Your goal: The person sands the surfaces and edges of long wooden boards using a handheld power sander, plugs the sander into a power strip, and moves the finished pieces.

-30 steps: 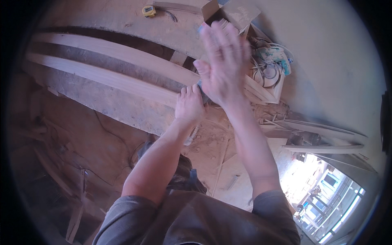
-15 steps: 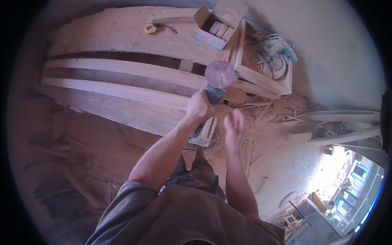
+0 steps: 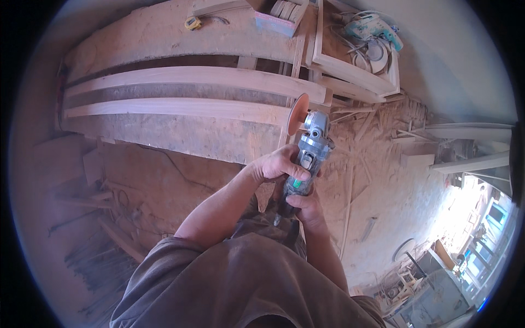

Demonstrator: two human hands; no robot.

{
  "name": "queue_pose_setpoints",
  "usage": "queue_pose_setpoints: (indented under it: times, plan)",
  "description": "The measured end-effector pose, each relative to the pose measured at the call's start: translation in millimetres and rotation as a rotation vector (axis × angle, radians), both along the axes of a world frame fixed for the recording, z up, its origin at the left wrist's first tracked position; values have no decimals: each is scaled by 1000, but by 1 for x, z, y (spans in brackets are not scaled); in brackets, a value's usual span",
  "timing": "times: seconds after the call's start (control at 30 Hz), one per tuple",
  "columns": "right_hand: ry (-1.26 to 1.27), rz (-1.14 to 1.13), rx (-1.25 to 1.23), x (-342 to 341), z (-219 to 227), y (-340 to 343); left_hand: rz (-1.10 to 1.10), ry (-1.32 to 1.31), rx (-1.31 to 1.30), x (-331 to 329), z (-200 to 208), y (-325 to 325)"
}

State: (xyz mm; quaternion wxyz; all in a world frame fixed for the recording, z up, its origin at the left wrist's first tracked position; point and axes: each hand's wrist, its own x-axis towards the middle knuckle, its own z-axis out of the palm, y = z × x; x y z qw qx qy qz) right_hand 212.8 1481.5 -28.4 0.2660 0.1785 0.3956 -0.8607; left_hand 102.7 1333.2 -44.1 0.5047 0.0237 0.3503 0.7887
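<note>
Single head cam, left of the worn pair. Fisheye, upright, unmirrored. Looks steeply down over the wearer's shirt; forearms run up from the lower part of the frame. Hands near mid-frame, close range. Tabletop spans upper left, its edges bowed by the lens. Bright opening at right rim, much farther off. Black vignette rounds the corners.

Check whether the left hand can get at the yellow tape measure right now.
Probably not as things stand: the left hand is closed around the grinder, and the yellow tape measure lies well ahead, beyond the two pale wooden boards. Nothing appears to cover it, though.
</note>
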Motion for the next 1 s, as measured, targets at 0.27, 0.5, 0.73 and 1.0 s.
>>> queue_pose_setpoints:
  times: [0.27, 0.5, 0.73, 1.0]
  plan:
    - [58, 78, 208, 20, 14, 9, 209, -116, 130, 13, -17, -60]
    - [-70, 174, 81, 64, -5, 3, 745, -374, 80, 26, 14, -17]
    - [-235, -324, 7, 58, 34, -11, 113, -70, -107, 83, 0, 19]
    - [-180, -348, -59, 89, 2, 21, -167, 30, -124, 74, -8, 53]
